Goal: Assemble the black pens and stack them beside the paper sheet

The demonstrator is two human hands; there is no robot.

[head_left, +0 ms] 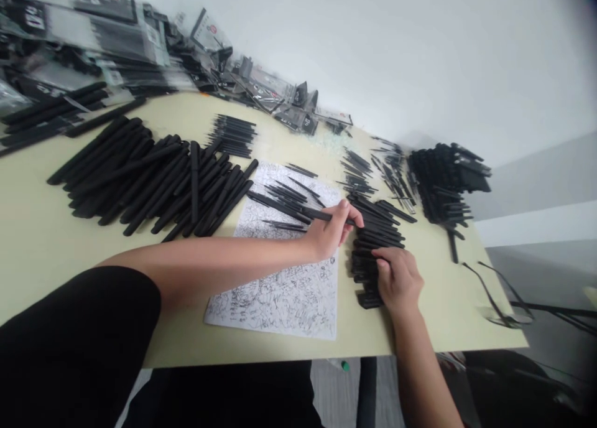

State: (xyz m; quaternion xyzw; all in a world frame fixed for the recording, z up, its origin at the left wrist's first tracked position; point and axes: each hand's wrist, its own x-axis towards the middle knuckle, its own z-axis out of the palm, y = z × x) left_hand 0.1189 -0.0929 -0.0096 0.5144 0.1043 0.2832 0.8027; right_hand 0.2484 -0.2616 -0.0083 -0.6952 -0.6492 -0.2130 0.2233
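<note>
Above the pale yellow bench (186, 347), a slim matte-black pen (318, 214) is pinched in the left hand (326, 236), long axis running sideways toward the stacked black pens (379, 234) nearer the right hand (401, 282), whose grip I cannot tell as empty or full.

In front of me the pale yellow table (186, 347) meets a white wall (420, 55) toward one o'clock. At four o'clock, I see glasses (513, 320) lying near the table's right edge, temples unfolded. Below the front edge, at five, are a green cap (345, 366) and a black post (367, 390) over grey floor (331, 394).
</note>
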